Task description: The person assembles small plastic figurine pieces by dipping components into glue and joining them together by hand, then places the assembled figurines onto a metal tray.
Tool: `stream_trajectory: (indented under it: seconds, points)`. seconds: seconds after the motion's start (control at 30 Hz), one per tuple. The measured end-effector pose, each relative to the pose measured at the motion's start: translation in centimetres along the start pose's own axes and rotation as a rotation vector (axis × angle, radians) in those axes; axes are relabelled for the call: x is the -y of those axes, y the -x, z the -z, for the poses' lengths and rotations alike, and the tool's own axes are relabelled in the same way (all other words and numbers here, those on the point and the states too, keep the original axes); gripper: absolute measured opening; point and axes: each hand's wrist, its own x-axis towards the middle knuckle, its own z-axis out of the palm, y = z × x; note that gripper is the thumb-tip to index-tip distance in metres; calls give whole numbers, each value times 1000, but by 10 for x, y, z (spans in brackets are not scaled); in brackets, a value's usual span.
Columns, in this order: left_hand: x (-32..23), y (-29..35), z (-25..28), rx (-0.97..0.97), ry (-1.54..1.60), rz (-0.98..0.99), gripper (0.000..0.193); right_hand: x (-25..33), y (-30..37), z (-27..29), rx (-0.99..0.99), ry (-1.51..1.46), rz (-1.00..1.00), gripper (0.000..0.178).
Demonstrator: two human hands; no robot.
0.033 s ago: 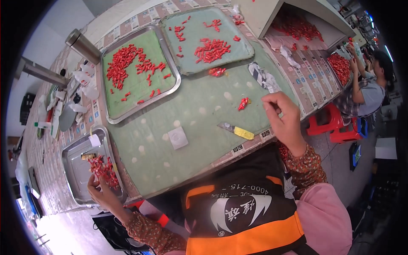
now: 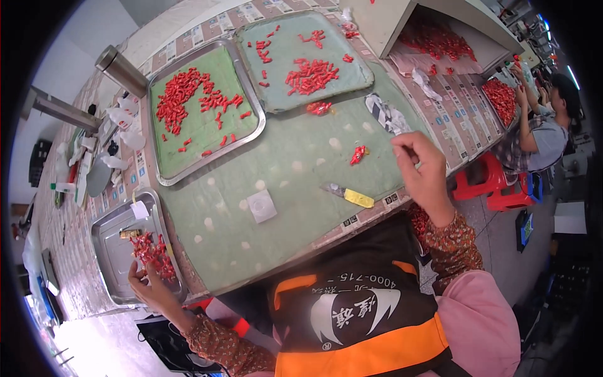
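Observation:
My left hand [image 2: 151, 290] is at the near edge of a pile of small red pieces [image 2: 154, 254] in the small metal tray [image 2: 105, 267]. Its thumb and fingers are apart, with the fingertips against or just beside the pile. Over the right side of the table, my right hand [image 2: 427, 173] is raised with its fingers curled in and thumb close to the index finger. Anything between those fingertips is too small to make out. A red piece [image 2: 358, 155] lies left of this hand, and a yellow-handled cutter knife [image 2: 358, 198] lies below that piece.
Two large trays, one green-lined [image 2: 207, 135] and one pale green [image 2: 276, 94], hold red pieces. A white square [image 2: 262, 205] and a striped cloth [image 2: 384, 114] lie on the green mat [image 2: 301, 223]. A steel flask [image 2: 121, 69] stands left. Another person [image 2: 537, 135] sits at right.
My right hand has shifted slightly to the right. The left hand stays at the red pile.

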Motion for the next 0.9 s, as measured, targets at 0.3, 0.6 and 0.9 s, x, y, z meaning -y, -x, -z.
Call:
stream_trajectory:
  seconds: [0.3, 0.6, 0.9]
  points:
    - [-40, 47, -1, -358, 191, -96, 22, -38, -12, 0, 49, 11, -4, 13]
    - [-133, 131, -1, -132, 406, -654, 14, -12, -20, -27, 383, 281, 321, 31]
    - [-159, 158, -7, 233, 597, -755, 31, -10, -18, -31, 400, 136, 273, 24]
